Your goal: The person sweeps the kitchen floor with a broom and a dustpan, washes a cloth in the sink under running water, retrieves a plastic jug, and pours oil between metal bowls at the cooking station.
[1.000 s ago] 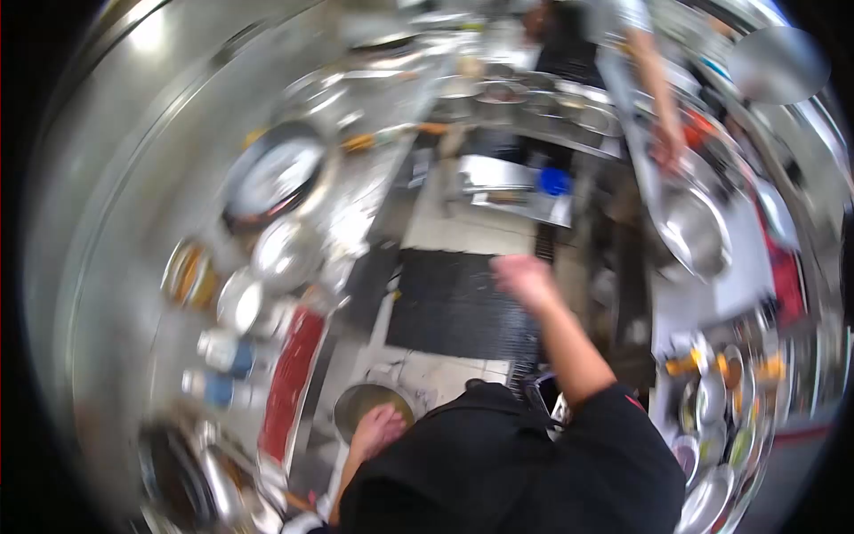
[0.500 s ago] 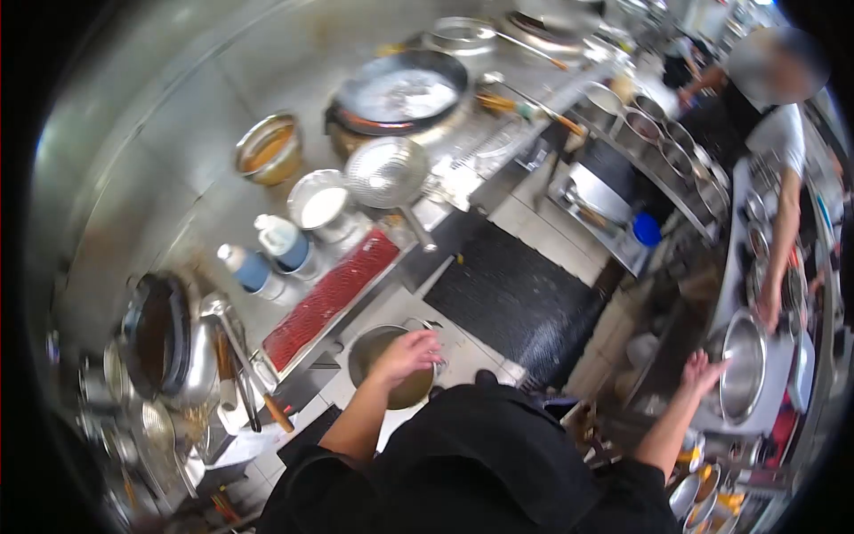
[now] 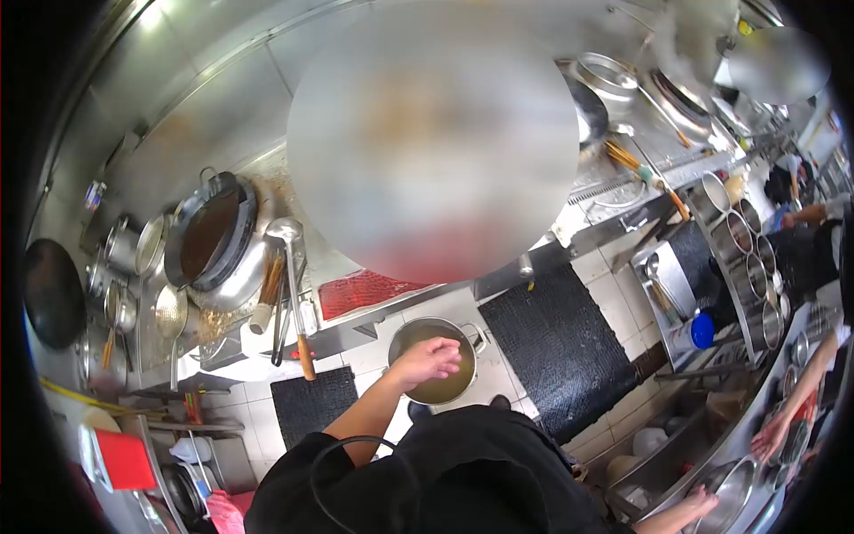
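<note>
My left hand [image 3: 431, 361] hangs over a large metal pot [image 3: 471, 378] on the floor, with its fingers loosely stretched and nothing in them. Yellowish liquid shows in the pot. At the lower right, my right hand [image 3: 702, 503] grips the near rim of a wide stainless steel bowl [image 3: 737, 494]; the bowl sits at the counter's edge and its lower part is cut off by the dark border. Close to the bowl's far side is another person's hand [image 3: 770, 438], apart from the rim.
A wok [image 3: 213, 236] with dark contents sits on the left of the range, beside a ladle [image 3: 285, 230] and strainer [image 3: 171, 311]. A large blur covers the middle of the range. Black mats [image 3: 560, 347] lie on the tiles. A shelf unit with pots [image 3: 737, 233] stands at right.
My view has turned left, so the bowl and my right hand now sit lower at right. My left hand has straightened slightly over the pot. The other person's hand is now apart from the bowl.
</note>
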Available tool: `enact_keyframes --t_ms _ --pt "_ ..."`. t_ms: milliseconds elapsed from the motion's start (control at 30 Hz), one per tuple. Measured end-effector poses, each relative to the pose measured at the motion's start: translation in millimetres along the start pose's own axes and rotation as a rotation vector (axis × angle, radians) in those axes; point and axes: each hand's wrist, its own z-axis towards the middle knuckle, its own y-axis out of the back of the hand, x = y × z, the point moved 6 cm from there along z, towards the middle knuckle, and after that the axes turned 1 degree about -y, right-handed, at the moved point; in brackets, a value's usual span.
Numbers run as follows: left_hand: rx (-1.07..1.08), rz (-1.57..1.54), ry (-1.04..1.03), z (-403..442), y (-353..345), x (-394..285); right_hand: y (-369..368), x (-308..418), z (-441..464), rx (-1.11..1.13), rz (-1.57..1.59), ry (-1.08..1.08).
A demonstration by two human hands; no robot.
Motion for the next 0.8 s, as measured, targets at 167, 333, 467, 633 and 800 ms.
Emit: enact_keyframes --t_ms 167,333,467,633,800 --pt "0.073 0.107 -0.094 -37 30 -27 15 -51 -71 0.149 -0.126 0.054" --pt "-0.031 0.289 -0.388 -102 114 -55 40 -105 -207 0.514 -0.214 0.107" --pt "-0.349 0.535 -0.473 -151 201 -58 70 -105 -246 0.644 -0.205 0.104" --pt "-0.769 1.106 -0.278 -168 260 -41 66 -65 -227 0.873 -0.151 0.038" --pt "-0.872 1.353 -0.193 -117 305 20 39 -106 -287 1.235 -0.136 -0.094"
